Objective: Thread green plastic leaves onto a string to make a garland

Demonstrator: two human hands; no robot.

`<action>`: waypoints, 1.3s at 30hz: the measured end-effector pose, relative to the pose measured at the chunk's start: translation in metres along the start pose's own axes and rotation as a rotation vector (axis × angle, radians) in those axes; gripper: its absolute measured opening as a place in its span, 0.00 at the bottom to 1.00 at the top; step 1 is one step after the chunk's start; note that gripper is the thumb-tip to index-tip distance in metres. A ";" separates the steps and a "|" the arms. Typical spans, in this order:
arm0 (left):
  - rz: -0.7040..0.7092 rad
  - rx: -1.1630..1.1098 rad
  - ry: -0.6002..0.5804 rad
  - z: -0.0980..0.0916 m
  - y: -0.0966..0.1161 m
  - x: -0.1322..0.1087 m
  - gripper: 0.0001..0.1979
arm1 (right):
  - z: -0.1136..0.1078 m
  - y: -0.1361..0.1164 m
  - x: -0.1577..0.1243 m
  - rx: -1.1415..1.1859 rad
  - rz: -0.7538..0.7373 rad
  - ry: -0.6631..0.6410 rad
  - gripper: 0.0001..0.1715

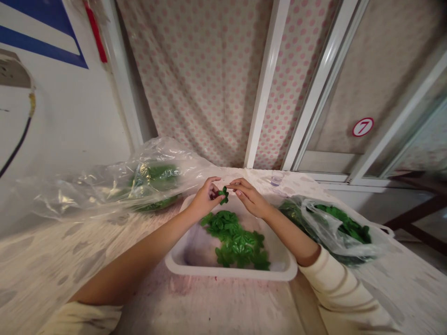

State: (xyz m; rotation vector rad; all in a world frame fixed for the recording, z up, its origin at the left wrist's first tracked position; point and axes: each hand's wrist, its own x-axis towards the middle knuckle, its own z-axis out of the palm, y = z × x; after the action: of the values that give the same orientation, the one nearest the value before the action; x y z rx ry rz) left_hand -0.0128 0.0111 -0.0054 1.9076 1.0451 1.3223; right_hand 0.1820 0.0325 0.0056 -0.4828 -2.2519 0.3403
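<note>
My left hand (206, 200) and my right hand (248, 196) meet above the far end of a white plastic tray (228, 272). Between their fingertips they pinch a small green leaf-shaped piece (223, 194). Both hands have the fingers closed on it. A pile of several green leaf pieces (235, 239) lies inside the tray, just below the hands. Cream sleeves cover both upper forearms.
A clear plastic bag (115, 186) holding green pieces lies left of the tray. Another clear bag (335, 228) with green pieces sits to the right. A patterned cloth (52, 260) covers the table. Dotted curtain and window frames stand behind.
</note>
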 end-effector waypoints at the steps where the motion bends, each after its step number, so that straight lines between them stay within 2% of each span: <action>1: -0.001 -0.005 -0.002 0.000 -0.001 0.000 0.26 | 0.000 0.000 0.000 -0.002 0.001 0.000 0.22; 16: 0.004 -0.019 -0.015 0.000 0.000 0.000 0.26 | 0.000 0.000 0.000 -0.037 -0.023 0.022 0.20; 39: -0.022 -0.018 -0.055 0.000 0.004 -0.002 0.26 | 0.000 0.001 0.000 -0.048 0.002 -0.019 0.21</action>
State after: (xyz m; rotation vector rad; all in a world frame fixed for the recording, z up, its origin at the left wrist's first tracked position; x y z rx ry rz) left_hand -0.0118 0.0075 -0.0026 1.9032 1.0201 1.2563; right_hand 0.1819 0.0338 0.0051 -0.5090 -2.2828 0.2942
